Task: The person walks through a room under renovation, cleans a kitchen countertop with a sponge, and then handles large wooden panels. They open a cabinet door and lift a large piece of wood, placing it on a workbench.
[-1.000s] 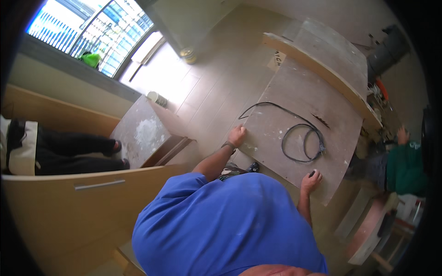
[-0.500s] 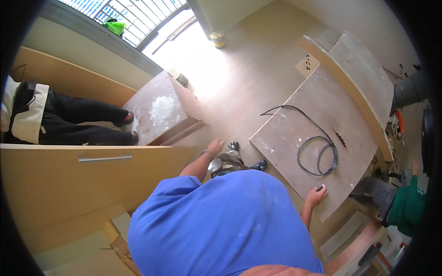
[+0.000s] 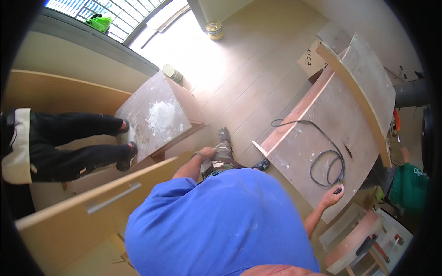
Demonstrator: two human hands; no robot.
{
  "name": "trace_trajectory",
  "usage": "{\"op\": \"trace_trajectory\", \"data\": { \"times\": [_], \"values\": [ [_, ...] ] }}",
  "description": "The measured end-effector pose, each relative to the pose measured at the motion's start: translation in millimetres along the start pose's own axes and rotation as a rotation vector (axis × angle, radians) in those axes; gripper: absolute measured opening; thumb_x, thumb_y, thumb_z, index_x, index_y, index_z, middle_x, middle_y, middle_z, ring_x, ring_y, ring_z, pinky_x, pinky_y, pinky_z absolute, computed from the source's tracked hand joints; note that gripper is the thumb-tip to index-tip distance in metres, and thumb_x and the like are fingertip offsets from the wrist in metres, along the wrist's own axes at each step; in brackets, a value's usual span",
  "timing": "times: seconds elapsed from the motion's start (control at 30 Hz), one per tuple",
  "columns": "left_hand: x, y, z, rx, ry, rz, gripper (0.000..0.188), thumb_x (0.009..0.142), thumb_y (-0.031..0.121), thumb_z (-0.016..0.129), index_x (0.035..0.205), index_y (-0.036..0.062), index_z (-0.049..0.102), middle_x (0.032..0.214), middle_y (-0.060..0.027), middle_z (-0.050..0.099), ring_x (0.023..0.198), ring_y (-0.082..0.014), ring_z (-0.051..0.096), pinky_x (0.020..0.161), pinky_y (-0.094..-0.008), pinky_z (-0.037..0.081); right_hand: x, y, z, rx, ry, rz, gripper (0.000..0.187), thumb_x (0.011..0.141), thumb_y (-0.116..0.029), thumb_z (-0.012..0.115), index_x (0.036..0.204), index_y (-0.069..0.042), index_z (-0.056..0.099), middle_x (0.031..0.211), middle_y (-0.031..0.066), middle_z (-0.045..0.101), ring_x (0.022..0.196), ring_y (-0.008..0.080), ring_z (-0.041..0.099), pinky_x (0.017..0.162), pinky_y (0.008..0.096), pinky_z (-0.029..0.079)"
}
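My right hand is closed around a small dark object, mostly covered by the fingers. It is over the near part of a dusty wooden cabinet lying on its side. A black cable lies in loops on that cabinet, one end close to my right hand. My left hand hangs low in front of my camouflage trousers, beside the end of a wooden panel with a metal bar handle. How its fingers lie is too unclear to read.
At left a person in black trousers stands with feet at a plaster-stained box. A tin and a pale bucket stand on the floor. Another person's green top shows at right. A curved board crosses the cabinet.
My right hand has moved right and slightly away from me, up to the cable's end. My left hand has drawn back toward my leg. The handled panel now appears lower and tilted.
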State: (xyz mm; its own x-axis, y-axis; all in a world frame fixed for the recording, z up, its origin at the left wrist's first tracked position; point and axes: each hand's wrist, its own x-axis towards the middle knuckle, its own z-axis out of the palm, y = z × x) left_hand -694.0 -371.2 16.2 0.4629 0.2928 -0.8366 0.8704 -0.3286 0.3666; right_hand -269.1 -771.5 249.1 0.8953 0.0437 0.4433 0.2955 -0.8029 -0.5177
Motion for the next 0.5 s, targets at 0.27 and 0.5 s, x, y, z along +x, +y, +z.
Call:
{"op": "trace_trajectory", "data": {
  "times": [0.27,0.5],
  "values": [
    [33,-24,-87,-0.119,0.011,-0.069,0.042,0.085,0.038,0.042,0.104,0.0068,0.063,0.107,-0.0182,0.060,0.102,-0.0342,0.056,0.090,-0.0370,0.042,-46,-162,114,0.081,-0.384,-0.177,0.022,0.088,-0.012,0.049,0.103,0.003,0.054,0.096,0.0196,0.058,0.090,0.0342,0.056,0.080,0.0393,0.045],
    [55,-16,-140,-0.184,0.112,0.016,0.043,0.081,0.033,0.044,0.095,-0.0024,0.062,0.100,-0.0257,0.059,0.098,-0.0383,0.056,0.086,-0.0427,0.042,-68,-201,160,0.051,-0.444,-0.235,0.022,0.083,-0.005,0.049,0.103,0.002,0.054,0.097,0.0197,0.057,0.092,0.0356,0.055,0.080,0.0416,0.044]
  ]
}}
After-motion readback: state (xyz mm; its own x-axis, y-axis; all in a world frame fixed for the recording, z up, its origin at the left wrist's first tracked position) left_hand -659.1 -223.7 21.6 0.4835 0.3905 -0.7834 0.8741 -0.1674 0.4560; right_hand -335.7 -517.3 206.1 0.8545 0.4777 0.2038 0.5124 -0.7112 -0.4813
